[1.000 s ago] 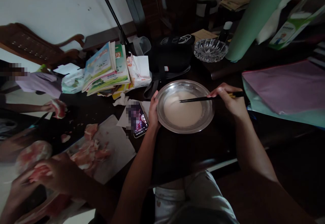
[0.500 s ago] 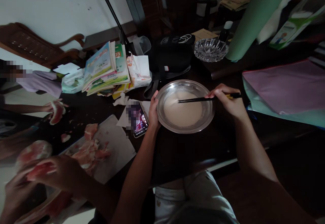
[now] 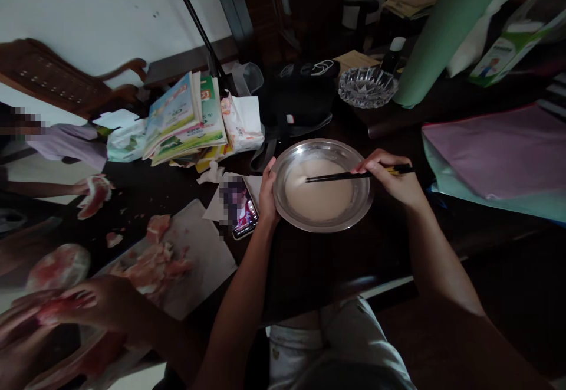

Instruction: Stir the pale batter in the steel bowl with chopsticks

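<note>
A round steel bowl (image 3: 287,210) with pale batter (image 3: 321,198) sits on the dark table in front of me. My left hand (image 3: 266,192) grips the bowl's left rim, fingers curled over the edge. My right hand (image 3: 391,177) is closed on a pair of dark chopsticks (image 3: 338,175), whose tips reach leftward into the batter.
A phone (image 3: 241,208) lies lit beside my left hand. Books (image 3: 183,120), a tissue pack (image 3: 242,121), a black bag (image 3: 300,98) and a glass ashtray (image 3: 366,87) stand behind the bowl. At left, other people's hands (image 3: 84,307) handle pink fruit pieces (image 3: 152,263) on paper. A purple folder (image 3: 499,154) lies at right.
My right hand and the chopsticks have shifted a little to the left across the batter. The other person's hands at lower left have moved down and left with the fruit.
</note>
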A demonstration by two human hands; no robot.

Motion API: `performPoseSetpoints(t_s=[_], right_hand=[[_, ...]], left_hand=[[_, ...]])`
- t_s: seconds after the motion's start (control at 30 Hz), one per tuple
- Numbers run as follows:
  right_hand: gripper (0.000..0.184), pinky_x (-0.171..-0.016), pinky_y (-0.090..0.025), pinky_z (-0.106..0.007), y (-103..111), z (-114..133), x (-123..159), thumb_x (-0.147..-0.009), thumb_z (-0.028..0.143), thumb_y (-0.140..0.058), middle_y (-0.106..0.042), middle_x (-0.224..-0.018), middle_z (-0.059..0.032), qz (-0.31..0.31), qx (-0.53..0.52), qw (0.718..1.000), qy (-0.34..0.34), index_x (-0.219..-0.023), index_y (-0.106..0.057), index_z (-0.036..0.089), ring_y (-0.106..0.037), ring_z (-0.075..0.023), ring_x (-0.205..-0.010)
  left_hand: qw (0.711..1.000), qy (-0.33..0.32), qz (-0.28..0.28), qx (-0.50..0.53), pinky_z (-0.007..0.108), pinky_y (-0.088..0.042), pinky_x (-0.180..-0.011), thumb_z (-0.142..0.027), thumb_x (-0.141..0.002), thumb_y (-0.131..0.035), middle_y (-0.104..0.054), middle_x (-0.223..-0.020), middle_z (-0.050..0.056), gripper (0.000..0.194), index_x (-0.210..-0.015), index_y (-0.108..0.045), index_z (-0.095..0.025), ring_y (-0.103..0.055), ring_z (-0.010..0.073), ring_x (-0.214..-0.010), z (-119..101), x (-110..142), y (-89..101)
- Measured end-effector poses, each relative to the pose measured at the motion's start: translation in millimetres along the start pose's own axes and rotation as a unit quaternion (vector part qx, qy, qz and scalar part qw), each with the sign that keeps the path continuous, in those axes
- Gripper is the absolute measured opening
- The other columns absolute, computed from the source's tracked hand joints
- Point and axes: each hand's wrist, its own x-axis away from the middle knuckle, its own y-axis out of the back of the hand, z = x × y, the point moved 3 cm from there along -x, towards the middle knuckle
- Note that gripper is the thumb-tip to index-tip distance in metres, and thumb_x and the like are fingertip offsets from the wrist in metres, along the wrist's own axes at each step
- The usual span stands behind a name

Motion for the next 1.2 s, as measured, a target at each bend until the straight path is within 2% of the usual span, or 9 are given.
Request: performPoseSetpoints(t_s=[0.17,0.3,0.43,0.53,0.67,0.77,0.93,1.03,1.2], right_hand=[[0.044,-0.072,-0.051,-0.038,19.2,-1.6,2.0,-0.095,0.047,-0.059,-0.070,-0.062,-0.0031,-0.107,-0.036,0.993,-0.013,-0.058,-0.065,0.024,-0.067,-0.0190,-0.063],[0.042,-0.067,-0.050,-0.035,13.1,-0.8,3.3,-0.093,0.046,-0.061,-0.070,-0.062,-0.0025,-0.028,-0.057,0.998,-0.022,-0.059,-0.067,0.024,-0.067,-0.0182,-0.063],[0.028,-0.076,-0.054,-0.035,-0.4,0.0,2.1,-0.089,0.047,-0.067,-0.076,-0.078,-0.0021,0.034,-0.017,0.999,-0.012,-0.072,-0.074,0.026,-0.072,-0.0195,-0.078],[0.028,-0.080,-0.055,-0.037,3.4,-1.4,0.3,-0.089,0.049,-0.068,-0.076,-0.079,-0.0022,-0.018,0.000,1.000,0.001,-0.072,-0.074,0.027,-0.072,-0.0203,-0.080],[0.044,-0.070,-0.053,-0.038,18.7,-3.5,1.3,-0.093,0.052,-0.060,-0.070,-0.062,-0.0017,-0.108,-0.020,0.994,0.000,-0.059,-0.067,0.025,-0.068,-0.0196,-0.063],[0.045,-0.065,-0.052,-0.037,17.7,-2.3,2.7,-0.092,0.052,-0.060,-0.068,-0.059,-0.0012,-0.062,-0.048,0.997,-0.008,-0.056,-0.065,0.026,-0.065,-0.0188,-0.059],[0.032,-0.074,-0.056,-0.036,0.6,1.0,1.8,-0.088,0.052,-0.067,-0.077,-0.076,-0.0024,0.037,-0.026,0.999,-0.025,-0.069,-0.073,0.026,-0.072,-0.0204,-0.076],[0.031,-0.078,-0.057,-0.038,2.0,0.4,-0.4,-0.085,0.054,-0.069,-0.077,-0.078,-0.0027,-0.007,-0.013,1.000,-0.021,-0.071,-0.073,0.027,-0.073,-0.0217,-0.079],[0.044,-0.070,-0.053,-0.038,20.1,-1.8,1.1,-0.092,0.052,-0.060,-0.071,-0.062,-0.0023,-0.113,-0.008,0.993,-0.010,-0.058,-0.066,0.025,-0.068,-0.0198,-0.064]], left_hand=[[1.000,0.000,0.002,-0.001,0.039,-0.040,-0.113,-0.043,-0.085,-0.065,-0.063,-0.140,0.005,0.049,-0.131,-0.061,-0.026,-0.055,0.0265,-0.134,1.0,0.0,0.4],[1.000,0.000,-0.003,-0.001,0.040,-0.038,-0.115,-0.042,-0.083,-0.066,-0.063,-0.141,0.005,0.048,-0.129,-0.062,-0.027,-0.053,0.0270,-0.136,1.3,-0.8,0.6],[1.000,-0.008,-0.004,-0.010,0.040,-0.037,-0.116,-0.044,-0.082,-0.067,-0.062,-0.141,0.006,0.049,-0.127,-0.063,-0.027,-0.053,0.0277,-0.136,1.0,-1.6,0.7],[1.000,-0.010,-0.001,-0.008,0.041,-0.037,-0.116,-0.045,-0.082,-0.067,-0.062,-0.141,0.006,0.049,-0.127,-0.063,-0.026,-0.053,0.0277,-0.137,1.5,-1.7,1.0],[1.000,-0.008,0.003,-0.002,0.040,-0.037,-0.116,-0.043,-0.084,-0.066,-0.063,-0.142,0.005,0.048,-0.129,-0.062,-0.027,-0.053,0.0264,-0.136,3.1,-2.1,1.9],[1.000,-0.008,0.000,-0.007,0.040,-0.037,-0.116,-0.043,-0.085,-0.065,-0.062,-0.142,0.004,0.046,-0.129,-0.063,-0.027,-0.053,0.0260,-0.136,3.3,-2.8,2.5],[1.000,-0.007,-0.003,-0.009,0.039,-0.038,-0.116,-0.043,-0.083,-0.066,-0.064,-0.139,0.004,0.047,-0.127,-0.063,-0.027,-0.052,0.0261,-0.137,1.7,-2.6,1.6],[1.000,-0.006,-0.005,-0.005,0.038,-0.038,-0.116,-0.042,-0.084,-0.066,-0.064,-0.139,0.005,0.046,-0.127,-0.063,-0.027,-0.053,0.0258,-0.137,0.6,-1.6,0.6],[1.000,0.002,-0.007,0.000,0.039,-0.040,-0.114,-0.040,-0.085,-0.064,-0.065,-0.138,0.005,0.045,-0.128,-0.063,-0.026,-0.053,0.0263,-0.136,0.0,-0.6,-0.2]])
